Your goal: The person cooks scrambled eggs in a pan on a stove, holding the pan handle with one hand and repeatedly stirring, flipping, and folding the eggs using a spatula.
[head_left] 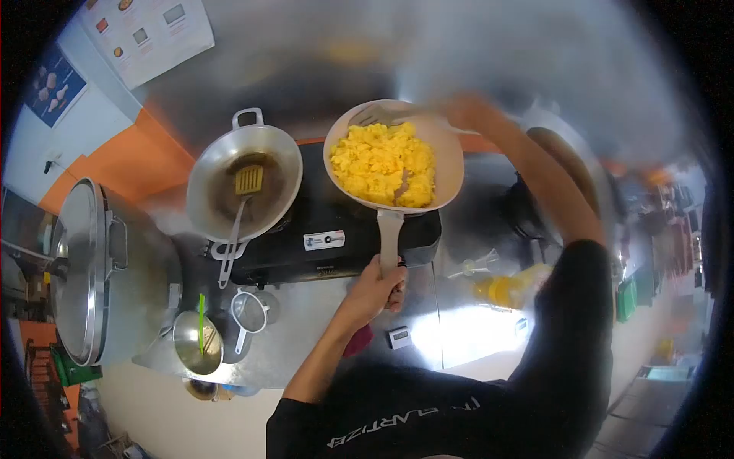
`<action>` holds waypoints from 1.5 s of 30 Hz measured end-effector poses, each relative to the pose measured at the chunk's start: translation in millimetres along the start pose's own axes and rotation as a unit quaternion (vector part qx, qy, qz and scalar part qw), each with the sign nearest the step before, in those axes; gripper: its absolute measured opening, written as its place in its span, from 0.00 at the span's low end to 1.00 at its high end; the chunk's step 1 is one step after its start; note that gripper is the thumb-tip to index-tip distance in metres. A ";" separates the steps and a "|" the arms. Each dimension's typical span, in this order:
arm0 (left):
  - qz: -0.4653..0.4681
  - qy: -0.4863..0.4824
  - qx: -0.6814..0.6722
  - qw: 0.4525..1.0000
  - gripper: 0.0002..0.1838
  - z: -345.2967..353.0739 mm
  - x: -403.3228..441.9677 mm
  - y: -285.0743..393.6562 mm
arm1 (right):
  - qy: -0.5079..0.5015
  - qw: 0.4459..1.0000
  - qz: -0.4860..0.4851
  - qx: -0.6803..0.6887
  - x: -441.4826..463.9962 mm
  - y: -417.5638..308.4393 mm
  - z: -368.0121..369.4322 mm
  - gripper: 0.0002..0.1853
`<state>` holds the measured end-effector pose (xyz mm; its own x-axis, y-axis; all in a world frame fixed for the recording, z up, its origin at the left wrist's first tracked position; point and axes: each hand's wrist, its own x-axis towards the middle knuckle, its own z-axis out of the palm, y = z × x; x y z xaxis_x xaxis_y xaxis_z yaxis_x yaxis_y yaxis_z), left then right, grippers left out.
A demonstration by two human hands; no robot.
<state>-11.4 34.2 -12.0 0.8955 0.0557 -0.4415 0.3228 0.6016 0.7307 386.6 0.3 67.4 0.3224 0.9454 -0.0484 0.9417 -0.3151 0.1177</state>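
My left hand is closed round the pale handle of a beige frying pan. Scrambled eggs, bright yellow and in lumps, fill much of the pan. My right hand, smeared by motion, is over the pan's far right rim, gripping a slotted spatula. The spatula's blurred head is at the far edge of the eggs; whether it touches them I cannot tell. Under the pan's front is a black stove. To the left, a metal wok with brown liquid holds a yellow slotted turner.
A large lidded pot stands at far left. Near it are a metal bowl and a small strainer. A small timer and a bottle of yellow liquid are at the right. Another large pan is behind my right arm.
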 end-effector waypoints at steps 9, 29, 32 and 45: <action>-0.037 0.014 -0.018 0.999 0.15 6.5 -7.6 12.8 | -0.024 0.973 -0.219 0.066 24.0 -1.7 3.0 0.15; -0.030 0.000 -0.073 0.997 0.19 -7.0 -0.4 -2.2 | 0.113 0.970 -0.099 -0.194 -200.5 -32.3 -53.9 0.26; -0.033 -0.005 -0.071 0.997 0.18 -6.4 -1.0 -1.1 | 0.073 0.968 -0.099 -0.219 -213.9 -28.5 -47.4 0.27; -0.039 -0.014 -0.080 0.996 0.20 1.3 1.0 -7.0 | 0.168 0.957 0.056 -0.229 -89.1 -101.2 45.3 0.24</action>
<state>-12.4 29.0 -16.9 0.8790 -0.0168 -0.4765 0.3400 0.7226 0.6018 266.9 -55.8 14.9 0.2982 0.9052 0.3027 0.7374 -0.4198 0.5291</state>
